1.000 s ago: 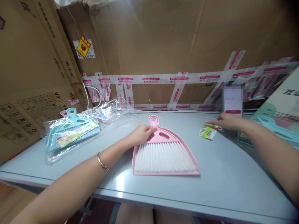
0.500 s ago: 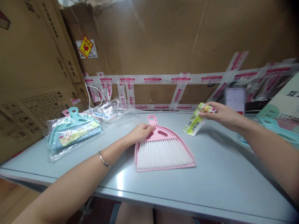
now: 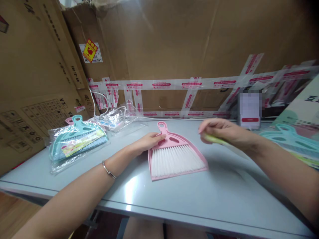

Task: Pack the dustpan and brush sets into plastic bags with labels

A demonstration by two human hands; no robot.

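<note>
A pink dustpan [image 3: 204, 162] with a white-bristled brush [image 3: 175, 161] nested in it stands in the middle of the table. My left hand [image 3: 149, 142] grips the set near its handle, the thumb lying on the pink plastic. To the right, above the table, my right hand [image 3: 219, 130] is closed on a yellow-green printed card [image 3: 214, 139], seen nearly edge-on and partly hidden by the fingers. This hand is slightly blurred and apart from the dustpan.
A bagged teal dustpan set [image 3: 77, 139] lies at the left, and another teal set [image 3: 291, 137] at the right. Behind are a clear plastic bag [image 3: 129, 116], a power strip [image 3: 111, 123], a phone [image 3: 250, 111] and a large taped cardboard box [image 3: 159, 43].
My right hand has turned, swinging the card from facing me to nearly edge-on and moving slightly left. The pink dustpan has tilted a little under my left hand.
</note>
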